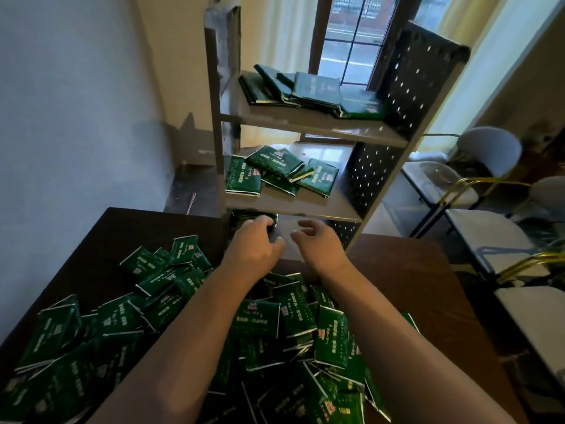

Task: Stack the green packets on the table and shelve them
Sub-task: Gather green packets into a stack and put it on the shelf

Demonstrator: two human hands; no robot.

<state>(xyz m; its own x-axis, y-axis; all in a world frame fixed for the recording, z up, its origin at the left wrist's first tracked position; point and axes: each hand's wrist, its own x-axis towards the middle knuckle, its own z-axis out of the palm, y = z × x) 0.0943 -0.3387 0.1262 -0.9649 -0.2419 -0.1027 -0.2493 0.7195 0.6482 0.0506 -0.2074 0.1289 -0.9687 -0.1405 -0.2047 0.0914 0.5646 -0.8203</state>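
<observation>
L grip [250,246] curls on flat packet stack [244,216], bottom shelf [287,226], axis unclear; R grip [321,246] loose, empty.

Both forearms bare, stretched forward side by side toward the rack [305,206]. At the rack's bottom tier, left part: left hand [253,244], palm down, fingers [263,222] bent, tips on a stack [244,217] there. Thumb spread to the right, clear of it. Grip or mere touch: unclear. Just before the same tier, near its middle: right hand [318,243], close beside the other, not touching it. Fingers loosely curled, holding nothing.
</observation>
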